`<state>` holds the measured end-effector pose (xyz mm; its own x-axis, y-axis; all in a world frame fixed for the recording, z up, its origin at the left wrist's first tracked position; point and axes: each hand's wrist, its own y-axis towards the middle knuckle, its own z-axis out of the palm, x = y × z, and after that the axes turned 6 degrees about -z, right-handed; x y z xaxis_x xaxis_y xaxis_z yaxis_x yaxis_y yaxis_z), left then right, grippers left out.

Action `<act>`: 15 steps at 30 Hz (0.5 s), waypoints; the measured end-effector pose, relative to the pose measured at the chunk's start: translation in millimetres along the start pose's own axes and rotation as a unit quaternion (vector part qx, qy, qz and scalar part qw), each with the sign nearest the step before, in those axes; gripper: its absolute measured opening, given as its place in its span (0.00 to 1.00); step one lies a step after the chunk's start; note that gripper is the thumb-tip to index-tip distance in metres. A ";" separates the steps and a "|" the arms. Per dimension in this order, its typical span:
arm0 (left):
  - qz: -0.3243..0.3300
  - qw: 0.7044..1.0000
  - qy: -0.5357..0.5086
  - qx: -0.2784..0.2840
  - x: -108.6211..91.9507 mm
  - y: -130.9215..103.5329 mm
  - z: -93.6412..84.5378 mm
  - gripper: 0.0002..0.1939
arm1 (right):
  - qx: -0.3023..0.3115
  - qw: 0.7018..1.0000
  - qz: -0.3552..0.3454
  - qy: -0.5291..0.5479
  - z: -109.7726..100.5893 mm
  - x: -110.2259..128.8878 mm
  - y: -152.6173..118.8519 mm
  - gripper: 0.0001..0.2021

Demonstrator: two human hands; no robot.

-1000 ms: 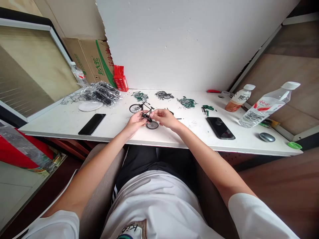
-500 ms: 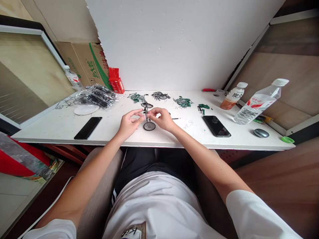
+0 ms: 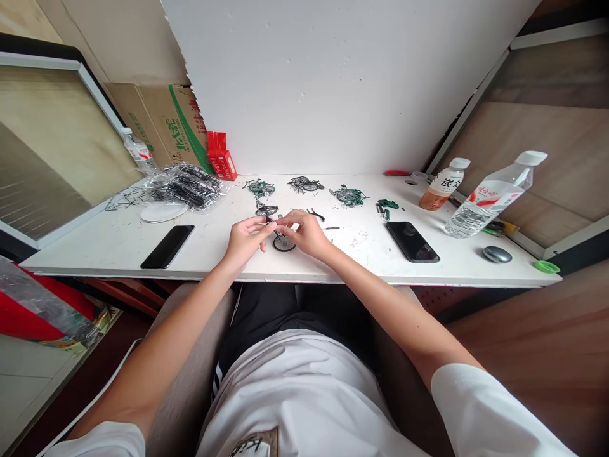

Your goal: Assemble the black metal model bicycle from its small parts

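A small black model bicycle (image 3: 284,243) is between my hands near the front of the white table (image 3: 214,254). Its spoked wheel shows just below my fingers, and the other end points away toward the back. My left hand (image 3: 248,236) pinches the bicycle's middle from the left, thumb and fingertips together. From the right, my right hand (image 3: 305,232) closes its fingertips on the same part, the two sets of fingertips touching. The frame's middle is hidden behind my fingers. Beyond my right hand lie a thin black piece (image 3: 316,215) and a slim dark rod (image 3: 332,228).
Green part clusters (image 3: 349,196) and a black one (image 3: 305,184) lie at the back. Phones (image 3: 168,246) (image 3: 412,241) flank my hands. At right stand a water bottle (image 3: 495,197) and a tea bottle (image 3: 445,184). Bagged black parts (image 3: 185,185) lie at left.
My fingertips have come closer together over the bicycle's middle, covering more of its frame. The bicycle's far end has tilted leftward and lower.
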<state>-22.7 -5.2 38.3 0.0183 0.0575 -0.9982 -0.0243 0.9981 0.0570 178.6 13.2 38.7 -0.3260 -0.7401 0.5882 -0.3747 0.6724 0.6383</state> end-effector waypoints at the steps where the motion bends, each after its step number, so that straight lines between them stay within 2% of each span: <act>1: -0.007 1.000 -0.007 0.003 1.1 0.4 0.5 0.31 | 0.004 1.000 -0.009 -0.013 -0.2 -0.1 0.0 0.09; 6: -0.007 0.999 -0.033 -0.004 6.6 4.4 0.6 0.31 | 0.037 0.994 -0.050 -0.093 -7.7 5.8 1.0 0.11; 9: 0.012 0.999 -0.029 -0.010 12.8 9.7 -2.7 0.29 | 0.037 0.987 -0.020 -0.158 -25.9 8.8 -0.8 0.13; 12: 0.063 0.998 0.002 -0.026 22.4 17.8 -8.7 0.27 | 0.042 0.964 0.065 -0.255 -63.8 4.1 -10.9 0.14; 13: 0.081 0.996 0.002 -0.034 25.7 20.8 -10.9 0.27 | 0.041 0.946 0.113 -0.302 -81.5 0.4 -16.7 0.15; 15: 0.091 0.995 0.006 -0.047 31.2 26.0 -14.5 0.26 | 0.064 0.889 0.222 -0.395 -122.7 -10.1 -31.8 0.19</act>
<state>-37.3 22.3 8.3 -0.0067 0.2360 -0.9717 -0.1197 0.9646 0.2350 300.3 0.7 73.3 -0.9553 -0.2140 0.2039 -0.1360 0.9307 0.3396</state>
